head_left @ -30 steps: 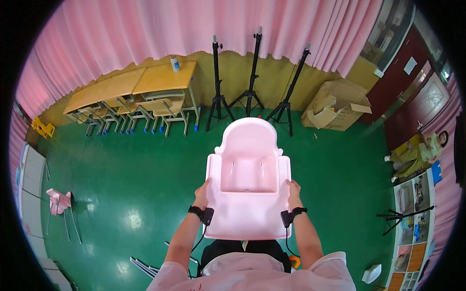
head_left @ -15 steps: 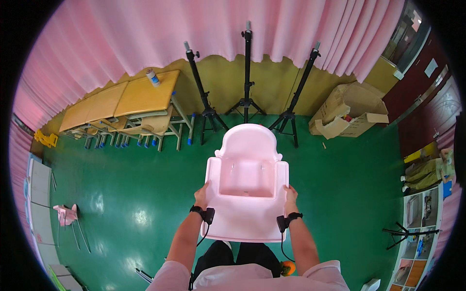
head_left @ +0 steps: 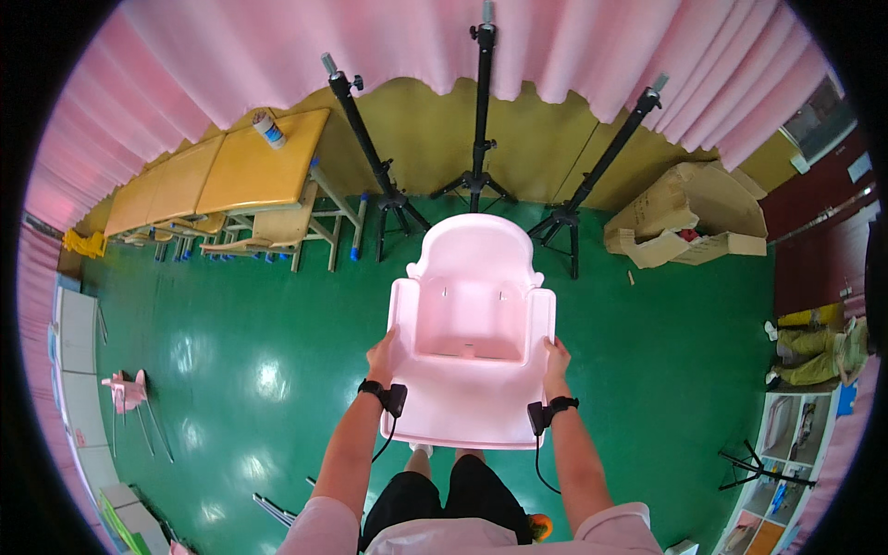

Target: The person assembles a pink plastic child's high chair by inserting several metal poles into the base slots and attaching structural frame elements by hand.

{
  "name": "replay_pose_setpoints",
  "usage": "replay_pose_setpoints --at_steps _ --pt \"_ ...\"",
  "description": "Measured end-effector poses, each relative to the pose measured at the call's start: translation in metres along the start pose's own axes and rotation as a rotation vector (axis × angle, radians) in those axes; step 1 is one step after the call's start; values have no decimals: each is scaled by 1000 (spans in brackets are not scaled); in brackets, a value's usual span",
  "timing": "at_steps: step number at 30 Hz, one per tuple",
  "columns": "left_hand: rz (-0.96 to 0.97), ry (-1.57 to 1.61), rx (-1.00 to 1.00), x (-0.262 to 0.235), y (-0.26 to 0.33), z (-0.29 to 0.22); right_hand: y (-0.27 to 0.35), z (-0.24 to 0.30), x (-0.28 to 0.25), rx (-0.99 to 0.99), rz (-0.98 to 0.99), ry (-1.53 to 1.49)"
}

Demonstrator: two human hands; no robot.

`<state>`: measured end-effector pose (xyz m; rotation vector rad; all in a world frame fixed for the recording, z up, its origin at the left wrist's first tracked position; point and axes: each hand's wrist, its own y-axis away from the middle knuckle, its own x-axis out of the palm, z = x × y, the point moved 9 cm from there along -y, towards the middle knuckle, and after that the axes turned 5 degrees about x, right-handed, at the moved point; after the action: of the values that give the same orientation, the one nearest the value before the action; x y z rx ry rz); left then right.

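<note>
A pink plastic high-chair seat with a wide tray (head_left: 467, 402) is held out in front of my body, backrest facing away from me. My left hand (head_left: 380, 358) grips the tray's left edge, and my right hand (head_left: 557, 363) has hold of the right edge. The fingers curl under the rim and are partly hidden by it. No legs show beneath the seat. On each wrist is a black strap with a small box and cable.
Ahead stand three black tripods (head_left: 481, 111), with a torn cardboard box (head_left: 684, 208) to their right. Wooden desks (head_left: 259, 166) line the far left. A pink high chair (head_left: 128, 393) stands at left; metal tubes (head_left: 275, 509) lie near my feet. Another person (head_left: 814, 356) is at far right.
The tripods, desks and box look larger and closer, so I have moved forward with the seat. Both hands keep their grip on it. More of my legs shows below.
</note>
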<state>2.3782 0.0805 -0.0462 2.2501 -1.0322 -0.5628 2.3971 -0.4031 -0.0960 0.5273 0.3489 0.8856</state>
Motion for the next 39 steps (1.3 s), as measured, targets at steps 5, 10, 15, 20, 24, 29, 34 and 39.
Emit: replay_pose_setpoints --at_steps 5,10,15,20,24,29,34,39 --pt "76 92 70 25 -2 12 -25 -10 -27 -21 27 -14" --pt "135 254 72 -1 -38 45 -3 5 10 84 128 -48" --pt "59 -106 296 -57 17 6 36 41 4 -81 131 103" --pt "177 -290 262 -196 117 75 38 26 -23 -125 293 313" --pt "-226 -315 9 -340 214 200 47 -13 -15 -104 468 557" --pt "-942 260 -241 -464 390 443 53 -47 49 -848 657 1449" --pt "-1146 813 -338 -431 506 568 112 -48 107 -393 649 1155" --pt "-1188 1063 -406 -407 568 649 258 -123 189 -74 941 1337"
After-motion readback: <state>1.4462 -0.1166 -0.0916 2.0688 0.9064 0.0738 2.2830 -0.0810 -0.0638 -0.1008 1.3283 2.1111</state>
